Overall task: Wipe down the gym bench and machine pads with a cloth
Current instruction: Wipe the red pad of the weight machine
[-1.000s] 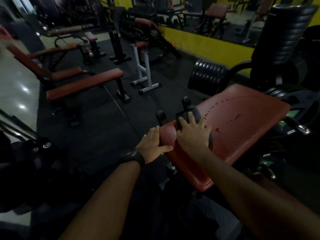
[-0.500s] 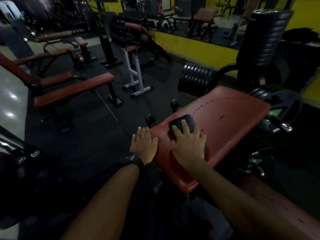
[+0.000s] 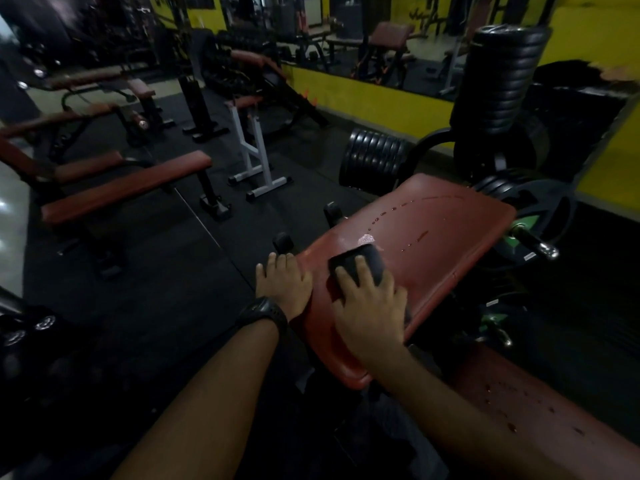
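Red pad (image 3: 433, 244): braced at nine o'clock by flat, relaxed left hand (image 3: 282, 285); right hand (image 3: 370, 306) spread open, pressing dark cloth (image 3: 360, 268) down, probably bound for droplets (image 3: 391, 211) at twelve o'clock.

Black knob (image 3: 283, 242) just beyond left fingers (image 3: 277, 268). White stand (image 3: 254, 157) farther beyond, well apart, on black floor mat (image 3: 166, 271). Watch (image 3: 265, 315) behind left fingers. Plate stack (image 3: 374, 161) beyond right fingers (image 3: 363, 278); taller stack (image 3: 502, 74) farther right. Green plate (image 3: 523, 224) and chrome bar end (image 3: 549, 251) right of right fingers. Mirror (image 3: 381, 39) above yellow wall (image 3: 374, 98), far beyond.
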`<state>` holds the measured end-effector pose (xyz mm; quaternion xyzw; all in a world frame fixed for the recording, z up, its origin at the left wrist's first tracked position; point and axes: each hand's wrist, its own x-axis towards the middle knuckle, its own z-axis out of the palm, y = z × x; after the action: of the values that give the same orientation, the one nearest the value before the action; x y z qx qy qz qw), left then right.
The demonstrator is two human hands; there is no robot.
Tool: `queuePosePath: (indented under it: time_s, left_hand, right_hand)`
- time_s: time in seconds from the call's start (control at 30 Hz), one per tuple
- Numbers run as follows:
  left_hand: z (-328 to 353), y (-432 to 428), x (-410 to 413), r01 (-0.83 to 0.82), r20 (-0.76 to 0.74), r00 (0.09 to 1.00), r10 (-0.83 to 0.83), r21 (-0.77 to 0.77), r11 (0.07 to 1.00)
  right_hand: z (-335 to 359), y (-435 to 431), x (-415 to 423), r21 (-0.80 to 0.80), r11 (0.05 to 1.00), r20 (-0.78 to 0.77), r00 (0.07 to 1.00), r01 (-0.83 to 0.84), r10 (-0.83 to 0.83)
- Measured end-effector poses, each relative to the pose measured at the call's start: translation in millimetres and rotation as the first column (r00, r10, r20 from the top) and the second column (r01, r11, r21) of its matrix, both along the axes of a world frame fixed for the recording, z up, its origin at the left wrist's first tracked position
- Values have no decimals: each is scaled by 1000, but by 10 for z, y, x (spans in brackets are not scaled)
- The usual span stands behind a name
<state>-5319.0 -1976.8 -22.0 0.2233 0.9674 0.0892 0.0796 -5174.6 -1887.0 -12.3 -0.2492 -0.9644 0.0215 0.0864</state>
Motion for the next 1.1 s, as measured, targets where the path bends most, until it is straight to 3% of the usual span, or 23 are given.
queuePosePath:
  time_s: [0.07,0.13,0.27,0.37,0.43,0.5,0.6,0.77,0.87,1.0,1.1]
  left_hand:
    - [16,43,-41,-7,27,1000,6,19,1000]
    - [31,110,-41,-13,41,999,13,8,1000]
    - [45,193,9,-35,18,999,35,-25,999]
    - [29,224,3,-24,-9,1000,24,-6,1000]
    - [-16,214,-41,-13,-35,999,14,34,999]
    - [-51,186,-62,5,-75,997,-2,42,999]
    - [-80,167,-45,23,-86,996,-14,107,994]
    - [-98,153,-57,25,-82,997,-14,139,990]
    - [-99,175,-46,23,-99,995,-9,144,989]
    - [-115,173,-65,35,-147,989,-17,119,992]
    - [-119,150,-69,40,-135,991,-21,136,990]
  right_hand:
    - [-41,-21,-53,58,987,-15,988,-152,153]
    - [-10,253,-183,47,979,19,980,-196,196]
    - [104,691,-176,-78,995,39,998,58,-55]
    - [32,439,-3,-12,983,-13,983,185,-185]
    - [-48,170,48,25,994,-42,993,110,-109]
    - [-86,58,4,64,996,-53,996,-70,73]
    - [-13,332,-197,81,973,18,976,-217,216]
    - [103,680,-172,-42,992,39,993,117,-115]
    - [11,352,60,53,980,-25,981,193,-192]
    - [-72,-80,78,51,999,-48,999,-2,4]
    - [0,185,-199,77,979,14,982,-187,187]
